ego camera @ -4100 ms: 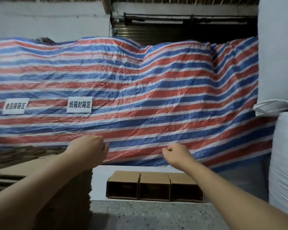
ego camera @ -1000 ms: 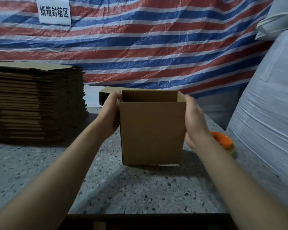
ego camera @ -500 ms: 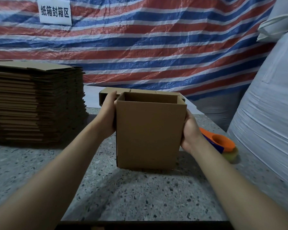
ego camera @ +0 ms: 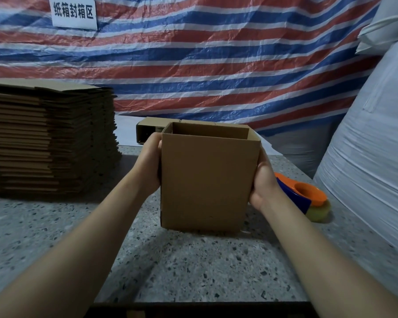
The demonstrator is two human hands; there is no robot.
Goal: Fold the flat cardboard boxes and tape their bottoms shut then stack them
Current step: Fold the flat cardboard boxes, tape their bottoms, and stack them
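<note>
An upright brown cardboard box [ego camera: 205, 180] with its top open stands on the speckled stone table [ego camera: 193, 271], tilted slightly. My left hand [ego camera: 149, 161] holds its left side near the top. My right hand [ego camera: 263, 182] holds its right side lower down; the fingers of both hands are hidden behind the box. A tall stack of flat cardboard boxes [ego camera: 48, 138] sits at the left of the table. An orange and blue tape dispenser [ego camera: 303, 196] with a yellowish tape roll lies just right of my right hand.
Finished boxes [ego camera: 147, 129] lie on their sides behind the table, mostly hidden by the held box. A striped red, white and blue tarp [ego camera: 216, 53] with a white sign hangs behind. A big white sack [ego camera: 372, 168] crowds the table's right side.
Since a second ago the box has shifted a little toward me and leftward. My right hand has slid down its right side, uncovering the tape dispenser.
</note>
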